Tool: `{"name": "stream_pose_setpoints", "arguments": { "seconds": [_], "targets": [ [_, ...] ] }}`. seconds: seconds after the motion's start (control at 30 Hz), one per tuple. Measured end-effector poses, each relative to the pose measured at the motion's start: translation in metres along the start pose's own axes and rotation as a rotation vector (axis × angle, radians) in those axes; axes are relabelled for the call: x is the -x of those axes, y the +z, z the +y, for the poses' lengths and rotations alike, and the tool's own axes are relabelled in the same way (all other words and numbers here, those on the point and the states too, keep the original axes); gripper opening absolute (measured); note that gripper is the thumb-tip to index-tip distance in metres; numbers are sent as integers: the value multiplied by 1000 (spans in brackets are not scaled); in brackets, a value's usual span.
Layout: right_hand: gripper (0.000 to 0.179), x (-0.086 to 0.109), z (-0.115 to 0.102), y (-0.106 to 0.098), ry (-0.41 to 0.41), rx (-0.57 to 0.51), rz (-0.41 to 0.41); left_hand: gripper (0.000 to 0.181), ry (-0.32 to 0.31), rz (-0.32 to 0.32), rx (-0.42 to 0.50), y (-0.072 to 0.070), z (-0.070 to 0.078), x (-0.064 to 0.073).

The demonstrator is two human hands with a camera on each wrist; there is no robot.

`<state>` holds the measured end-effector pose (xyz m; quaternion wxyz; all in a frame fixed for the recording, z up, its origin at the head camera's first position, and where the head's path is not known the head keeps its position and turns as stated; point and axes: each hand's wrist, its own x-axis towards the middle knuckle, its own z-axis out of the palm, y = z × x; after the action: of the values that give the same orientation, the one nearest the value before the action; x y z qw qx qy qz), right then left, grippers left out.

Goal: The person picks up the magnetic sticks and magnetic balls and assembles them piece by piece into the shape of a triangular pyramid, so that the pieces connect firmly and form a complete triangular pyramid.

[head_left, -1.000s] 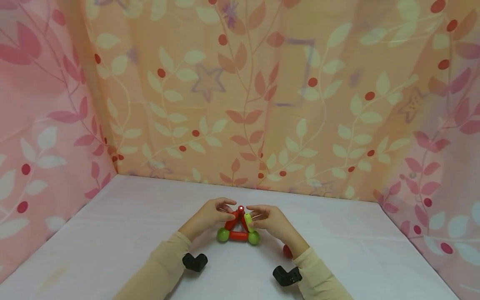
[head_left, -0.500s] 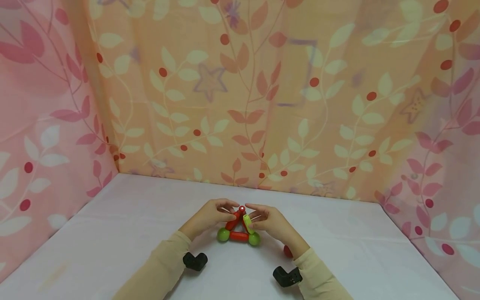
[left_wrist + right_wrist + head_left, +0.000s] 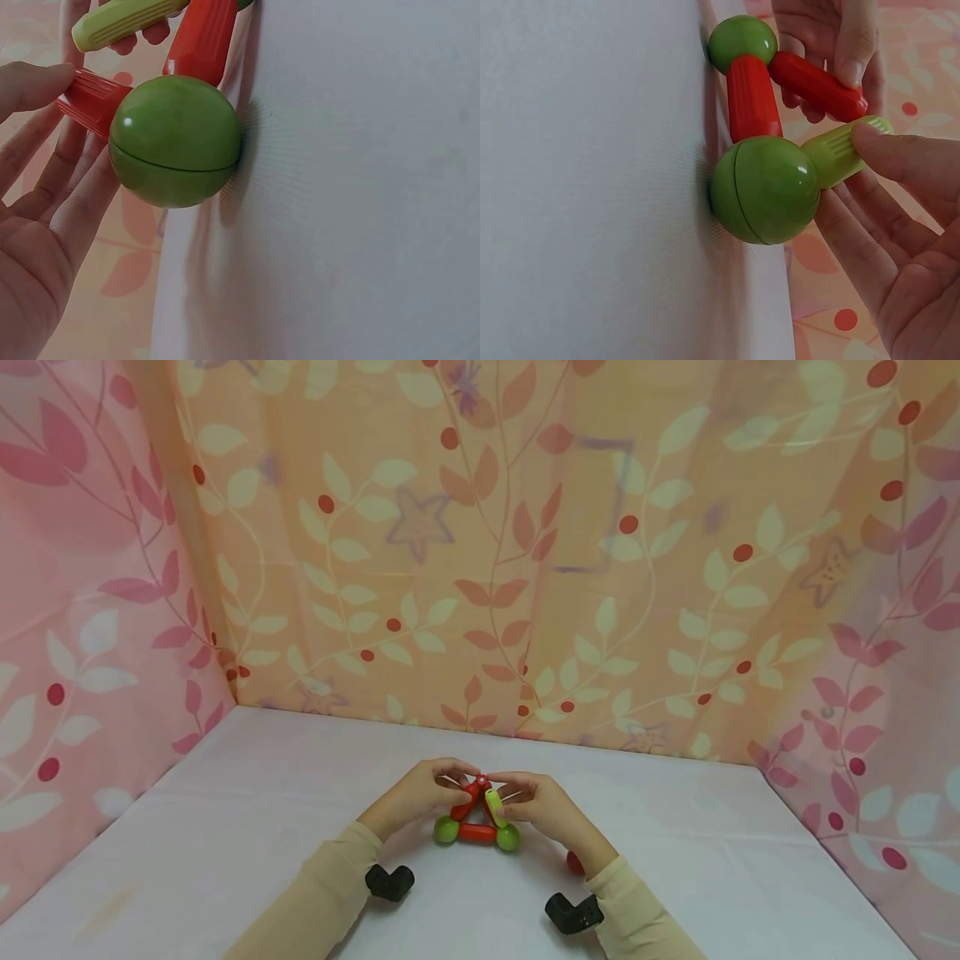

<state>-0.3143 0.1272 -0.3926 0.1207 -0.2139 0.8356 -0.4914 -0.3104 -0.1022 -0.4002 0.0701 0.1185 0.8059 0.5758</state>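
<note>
Two green balls [image 3: 446, 829] joined by a red rod [image 3: 477, 832] sit on the table in a small magnetic construction. From the left ball rises another red rod [image 3: 817, 86], pinched between the thumb and fingers of my left hand [image 3: 435, 783]. My right hand [image 3: 536, 795] pinches a yellow-green rod [image 3: 840, 154] that leans up from the right ball [image 3: 765, 190]. The two leaning rods tilt toward each other. Behind them, red rod pieces come up to a tip [image 3: 482, 779], where both index fingertips meet it in the head view. The rear of the construction is partly hidden.
A red ball [image 3: 574, 862] lies beside the right wrist, partly covered by it. Black wrist cameras [image 3: 390, 883] sit on both sleeves. The white-covered table [image 3: 225, 827] is backed by a floral curtain [image 3: 480, 568], with pink cloth at both sides.
Both index fingertips have closed in on the red tip at the top, which sits slightly lower. The yellow-green rod has tilted a little more to the left. The balls stay put.
</note>
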Motion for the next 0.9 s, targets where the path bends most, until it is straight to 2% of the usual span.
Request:
{"name": "stream_pose_setpoints", "arguments": {
  "seconds": [0.3, 0.7, 0.9],
  "targets": [
    [50, 2, -2, 0, -18, -1, 0, 35, 14, -8, -6, 1, -1, 0],
    [48, 1, -2, 1, -40, 6, -19, 28, -21, -24, -19, -1, -2, 1],
    [46, 1, -1, 1, -45, 1, -19, 28, -1, -41, -32, -1, -3, 1]
  ]
}}
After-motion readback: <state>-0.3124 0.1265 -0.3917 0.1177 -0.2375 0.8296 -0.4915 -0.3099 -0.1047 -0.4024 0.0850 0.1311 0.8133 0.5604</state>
